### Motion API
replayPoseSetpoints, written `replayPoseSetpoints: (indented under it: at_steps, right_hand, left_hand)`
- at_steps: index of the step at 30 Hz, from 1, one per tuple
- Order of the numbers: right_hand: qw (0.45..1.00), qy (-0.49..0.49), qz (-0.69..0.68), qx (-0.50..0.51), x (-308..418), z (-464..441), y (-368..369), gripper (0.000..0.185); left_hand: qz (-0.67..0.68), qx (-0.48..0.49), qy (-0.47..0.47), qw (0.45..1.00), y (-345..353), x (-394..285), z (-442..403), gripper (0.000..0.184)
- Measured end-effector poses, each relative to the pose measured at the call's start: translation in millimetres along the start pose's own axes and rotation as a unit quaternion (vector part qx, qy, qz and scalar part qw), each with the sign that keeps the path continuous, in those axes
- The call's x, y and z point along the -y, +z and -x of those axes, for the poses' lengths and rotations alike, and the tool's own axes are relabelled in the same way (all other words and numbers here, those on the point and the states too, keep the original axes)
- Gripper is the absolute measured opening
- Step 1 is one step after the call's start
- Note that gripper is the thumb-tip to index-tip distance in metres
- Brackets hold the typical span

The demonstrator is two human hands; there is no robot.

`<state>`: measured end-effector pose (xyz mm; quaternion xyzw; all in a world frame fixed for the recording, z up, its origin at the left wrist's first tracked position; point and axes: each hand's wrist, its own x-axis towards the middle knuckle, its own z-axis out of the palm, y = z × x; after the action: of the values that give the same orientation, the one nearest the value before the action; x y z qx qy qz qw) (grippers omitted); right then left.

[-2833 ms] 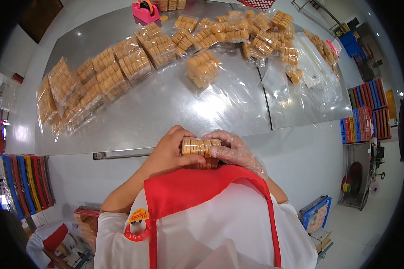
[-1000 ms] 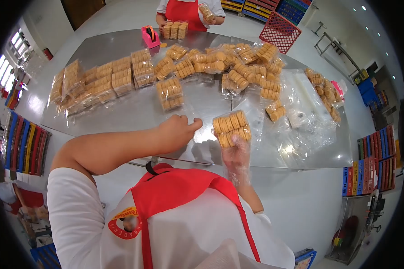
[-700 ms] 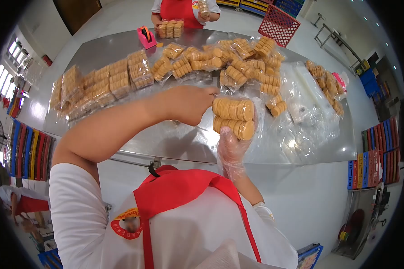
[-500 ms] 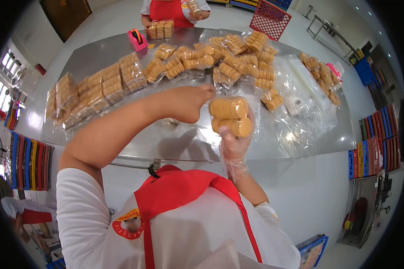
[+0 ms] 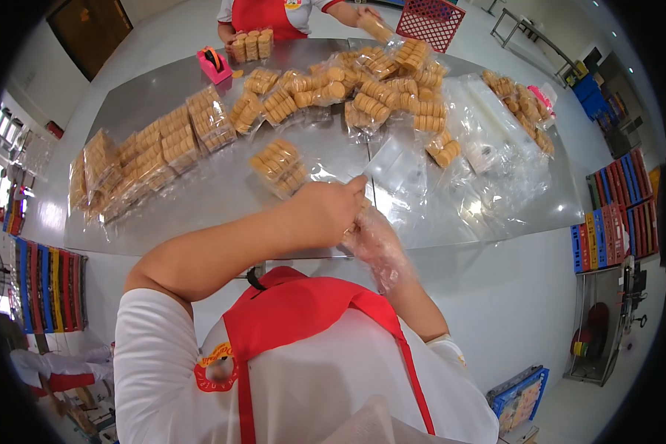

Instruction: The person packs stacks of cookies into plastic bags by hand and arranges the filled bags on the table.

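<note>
My left hand, bare, is closed in a pinch with its fingertips at the top of a bag of round biscuits, mostly hidden between my hands. My right hand, in a clear plastic glove, is wrapped round this bag from the right, low over the table's near edge. A filled biscuit pack lies on the steel table just beyond my left wrist. Beyond my hands lies a clear plastic bag.
Finished packs stand in rows at left. A heap of biscuit packs spreads across the table's far middle, with clear bags at right. A pink tape dispenser stands near a co-worker in a red apron, who holds packs.
My right hand has lowered and drawn the biscuit bag nearer; my left hand has come down and right to meet it. The co-worker has moved a pack out to the right.
</note>
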<state>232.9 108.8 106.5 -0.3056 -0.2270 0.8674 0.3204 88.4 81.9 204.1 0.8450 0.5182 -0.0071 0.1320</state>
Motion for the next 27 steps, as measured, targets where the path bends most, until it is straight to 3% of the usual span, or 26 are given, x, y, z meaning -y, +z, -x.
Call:
replayPoseSetpoints:
  at_steps: [3, 5, 8, 12, 14, 17, 20, 24, 27]
  right_hand:
    - [0.981, 0.053, -0.185, -0.031, -14, -5, 6, 0.047]
    - [0.975, 0.053, -0.214, -0.037, -24, -10, 9, 0.047]
    - [0.987, 0.012, -0.157, -0.030, -39, -13, 7, 0.047]
    - [0.994, -0.107, 0.030, -0.018, -55, -8, 4, 0.047]
    - [0.977, -0.169, 0.125, -0.016, -59, -9, 2, 0.047]
    - [0.935, -0.257, 0.246, -0.013, -66, -9, -2, 0.047]
    - [0.885, -0.335, 0.324, -0.013, -76, -15, -4, 0.047]
    - [0.859, -0.392, 0.330, -0.010, -75, -32, -3, 0.047]
    - [0.931, -0.333, 0.152, 0.009, -40, -39, 28, 0.048]
  left_hand:
    - [0.007, -0.033, 0.042, 0.999, 21, -7, 3, 0.048]
    - [0.001, -0.062, 0.086, 0.994, 38, -11, 8, 0.048]
    - [-0.014, -0.029, 0.069, 0.997, 41, -38, 14, 0.054]
    - [0.033, -0.108, 0.072, 0.991, 35, -38, 22, 0.060]
    - [-0.005, -0.129, 0.044, 0.991, 20, -44, 23, 0.057]
    - [-0.028, -0.080, -0.049, 0.995, 39, -37, 9, 0.047]
    - [0.025, -0.034, -0.027, 0.999, 42, -45, 14, 0.041]
    - [0.065, -0.132, -0.024, 0.989, 62, -45, 20, 0.040]
    - [0.167, -0.265, -0.072, 0.947, 69, -37, 25, 0.033]
